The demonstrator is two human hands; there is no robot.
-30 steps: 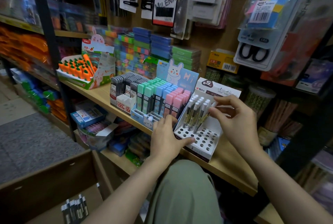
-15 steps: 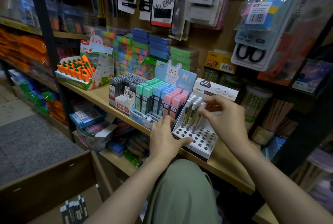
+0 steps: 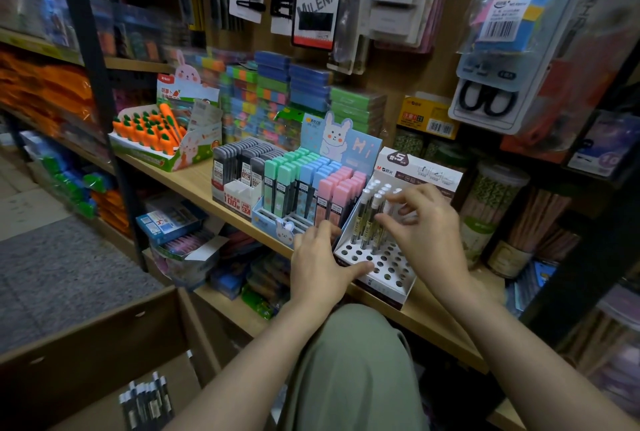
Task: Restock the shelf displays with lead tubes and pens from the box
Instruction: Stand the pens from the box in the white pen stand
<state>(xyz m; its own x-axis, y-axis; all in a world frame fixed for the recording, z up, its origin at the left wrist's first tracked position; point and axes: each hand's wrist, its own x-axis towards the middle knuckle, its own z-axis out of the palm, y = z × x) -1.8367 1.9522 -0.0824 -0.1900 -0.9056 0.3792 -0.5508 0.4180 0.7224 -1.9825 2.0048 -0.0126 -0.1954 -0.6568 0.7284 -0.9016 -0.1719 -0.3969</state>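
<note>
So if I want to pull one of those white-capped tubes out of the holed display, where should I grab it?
Pinch a white-capped tube just under its cap, coming from above and the front. The tubes stand tilted back in the holed display, packed close, so only the tops are free; the front holes are vacant, leaving room for the right hand.

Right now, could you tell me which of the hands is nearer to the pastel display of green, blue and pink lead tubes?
Left. The left hand rests at that pastel display's front corner, beside the white perforated pen stand. The right hand is farther right, over the pens.
</note>
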